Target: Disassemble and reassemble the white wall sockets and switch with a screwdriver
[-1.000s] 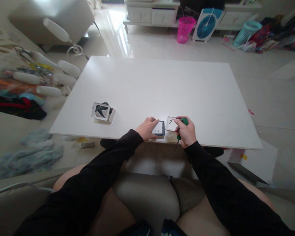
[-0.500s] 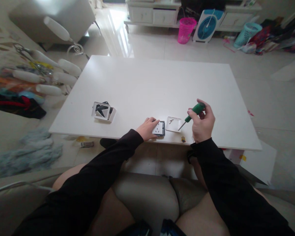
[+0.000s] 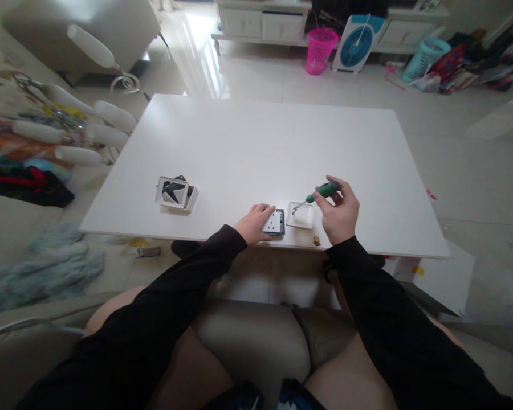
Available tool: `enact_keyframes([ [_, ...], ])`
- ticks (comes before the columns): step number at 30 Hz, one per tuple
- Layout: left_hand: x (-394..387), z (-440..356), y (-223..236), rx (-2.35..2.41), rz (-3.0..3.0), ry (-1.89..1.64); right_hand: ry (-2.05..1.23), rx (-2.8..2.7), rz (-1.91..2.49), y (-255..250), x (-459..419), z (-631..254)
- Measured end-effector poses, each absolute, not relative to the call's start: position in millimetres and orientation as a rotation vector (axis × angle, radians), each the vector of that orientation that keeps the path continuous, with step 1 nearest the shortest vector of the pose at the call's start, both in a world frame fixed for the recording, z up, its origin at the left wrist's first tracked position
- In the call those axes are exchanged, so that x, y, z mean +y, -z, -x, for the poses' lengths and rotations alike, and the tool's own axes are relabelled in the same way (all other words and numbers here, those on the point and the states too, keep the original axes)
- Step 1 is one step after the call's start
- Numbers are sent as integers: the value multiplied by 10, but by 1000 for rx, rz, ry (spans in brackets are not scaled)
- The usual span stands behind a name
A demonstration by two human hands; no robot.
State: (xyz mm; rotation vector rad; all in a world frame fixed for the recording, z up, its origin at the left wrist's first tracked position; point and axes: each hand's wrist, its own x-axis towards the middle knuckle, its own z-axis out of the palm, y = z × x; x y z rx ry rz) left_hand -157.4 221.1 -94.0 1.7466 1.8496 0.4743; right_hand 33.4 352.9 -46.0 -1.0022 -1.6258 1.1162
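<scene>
My right hand (image 3: pixel 341 213) grips a green-handled screwdriver (image 3: pixel 324 192), its shaft slanting down to the left. The screwdriver's tip reaches over a shallow white tray (image 3: pixel 306 221), by the small screws lying in it. With fingers closed round its left side, my left hand (image 3: pixel 255 224) holds a white wall socket (image 3: pixel 273 222) with a dark frame edge flat on the table. The tray lies just right of the socket. A tiny yellow figure (image 3: pixel 317 241) sits near the table's front edge, below the tray.
On the left of the white table (image 3: pixel 239 142) lies a stack of white and black socket frames (image 3: pixel 176 193). A white branched lamp (image 3: pixel 106 114) stands by the left edge. Beyond are a pink basket (image 3: pixel 320 52) and a blue fan (image 3: pixel 354 45).
My right hand has moved left with the screwdriver, taking the tip from the tray's right edge to the screws inside it. My left hand stays on the socket; the view has shifted slightly.
</scene>
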Motion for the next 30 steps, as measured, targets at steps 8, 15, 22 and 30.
enact_keyframes([
  [8, 2196, 1548, 773, 1867, -1747, -491, -1127, -1639, 1002, 514, 3534, -306],
  [15, 2203, 1540, 613, 1951, -1731, -558, -1075, -1637, 949, 442, 3545, -323],
  [22, 2211, 1558, 623, 2014, -1732, -702, -1027, -1604, 898, 418, 3605, -373],
  [30, 2257, 1523, 566, 2016, -1683, -869, -946, -1615, 823, 362, 3595, -363],
])
